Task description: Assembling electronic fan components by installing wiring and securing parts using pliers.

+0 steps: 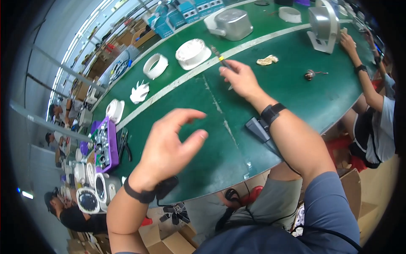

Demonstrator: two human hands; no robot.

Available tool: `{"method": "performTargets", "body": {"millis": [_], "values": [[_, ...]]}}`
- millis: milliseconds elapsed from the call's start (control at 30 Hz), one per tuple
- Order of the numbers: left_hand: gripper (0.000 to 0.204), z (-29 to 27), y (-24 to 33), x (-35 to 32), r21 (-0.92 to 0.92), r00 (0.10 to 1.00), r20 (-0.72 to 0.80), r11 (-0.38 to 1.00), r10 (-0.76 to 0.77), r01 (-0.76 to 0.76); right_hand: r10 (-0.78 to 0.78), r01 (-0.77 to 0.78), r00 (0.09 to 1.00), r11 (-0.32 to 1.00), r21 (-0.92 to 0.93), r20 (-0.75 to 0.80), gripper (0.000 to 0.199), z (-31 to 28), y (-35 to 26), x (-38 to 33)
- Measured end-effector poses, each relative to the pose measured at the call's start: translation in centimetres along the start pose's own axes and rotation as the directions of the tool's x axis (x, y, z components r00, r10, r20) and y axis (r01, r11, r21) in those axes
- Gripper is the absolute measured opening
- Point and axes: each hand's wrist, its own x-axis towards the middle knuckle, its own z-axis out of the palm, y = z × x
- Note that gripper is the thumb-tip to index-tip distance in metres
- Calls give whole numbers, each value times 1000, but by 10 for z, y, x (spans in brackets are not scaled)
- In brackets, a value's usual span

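The largest thing is the green desk (292, 97). On its far part stands a silver housing (233, 24), and at the left is a purple tray (113, 146) filled with metal parts. The left hand (164, 144) is above the desk, its thumb and forefinger spread apart. The right hand (243, 80) is farther forward. Next comes a white round part (193, 54), then a white fan wheel (139, 92). Smaller is the slim dark tool (221, 59) with yellow band, which the right fingers are pinching, near the white round part.
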Motion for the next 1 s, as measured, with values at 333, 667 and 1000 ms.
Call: {"method": "performTargets", "body": {"millis": [333, 667, 1000], "values": [[11, 26, 107, -70, -636, 860, 487, 737, 154, 228, -8, 9, 999, 1000, -15, 51, 40, -14, 3, 12], [16, 37, 107, -97, -566, 885, 422, 820, 199, 86, 55, -66, 993, 992, 108, 101, 17, 2, -3, 2], [27, 12, 113, -104, -611, 896, 263, 781, 357, -132, 16, -16, 995, 1000, 0, 96, 46, -11, 2, 2]]}}
